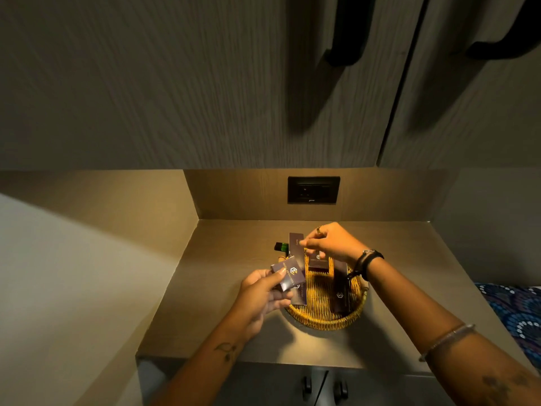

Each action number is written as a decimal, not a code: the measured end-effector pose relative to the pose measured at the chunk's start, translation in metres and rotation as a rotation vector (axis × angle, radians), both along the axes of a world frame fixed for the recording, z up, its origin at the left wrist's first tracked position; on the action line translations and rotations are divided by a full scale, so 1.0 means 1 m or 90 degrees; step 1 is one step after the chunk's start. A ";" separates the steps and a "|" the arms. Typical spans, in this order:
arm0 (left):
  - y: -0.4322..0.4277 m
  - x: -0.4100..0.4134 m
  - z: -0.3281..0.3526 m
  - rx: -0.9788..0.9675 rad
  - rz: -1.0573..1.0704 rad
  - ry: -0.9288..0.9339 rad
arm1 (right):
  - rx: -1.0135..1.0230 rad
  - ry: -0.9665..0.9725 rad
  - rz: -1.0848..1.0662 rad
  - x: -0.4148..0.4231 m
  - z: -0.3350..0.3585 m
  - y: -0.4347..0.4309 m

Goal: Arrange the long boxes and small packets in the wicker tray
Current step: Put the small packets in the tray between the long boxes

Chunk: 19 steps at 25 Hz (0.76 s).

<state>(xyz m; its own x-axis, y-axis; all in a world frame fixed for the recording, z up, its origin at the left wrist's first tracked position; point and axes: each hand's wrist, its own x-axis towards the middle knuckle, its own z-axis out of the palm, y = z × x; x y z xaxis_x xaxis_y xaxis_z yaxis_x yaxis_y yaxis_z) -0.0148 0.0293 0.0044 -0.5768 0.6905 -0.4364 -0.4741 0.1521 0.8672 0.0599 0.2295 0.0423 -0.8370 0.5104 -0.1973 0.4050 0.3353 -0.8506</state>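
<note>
A round wicker tray (323, 322) sits on the counter. My left hand (260, 294) holds a small dark purple packet (288, 273) just above the tray's left rim. A long dark box (297, 253) lies along the tray's left side, its far end pinched by the fingers of my right hand (330, 241). Another small packet (318, 260) stands at the back of the tray under my right hand. A second long box (341, 291) lies along the tray's right side.
A small green and black item (281, 247) lies behind the tray on the counter (219, 288). A black wall socket (313, 189) is on the back panel. Cabinet doors with black handles (345, 39) hang overhead. A patterned cloth (515, 309) shows at right.
</note>
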 end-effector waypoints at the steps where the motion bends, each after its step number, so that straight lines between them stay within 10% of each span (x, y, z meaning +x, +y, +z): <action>1: 0.006 0.005 0.002 0.011 0.016 -0.024 | -0.055 -0.031 0.028 0.006 0.002 -0.007; 10: 0.036 0.032 0.001 0.012 0.065 -0.099 | -0.141 0.004 -0.086 0.027 -0.008 -0.005; 19: 0.000 -0.012 0.001 -0.079 0.213 0.153 | 0.211 -0.262 -0.035 -0.005 -0.054 0.013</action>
<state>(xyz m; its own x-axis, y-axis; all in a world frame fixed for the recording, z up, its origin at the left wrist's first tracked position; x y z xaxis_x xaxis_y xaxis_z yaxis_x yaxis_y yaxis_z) -0.0265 0.0293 0.0055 -0.8553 0.3990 -0.3307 -0.3018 0.1351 0.9437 0.0550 0.2421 -0.0113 -0.6952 0.6416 -0.3241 0.7070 0.5288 -0.4697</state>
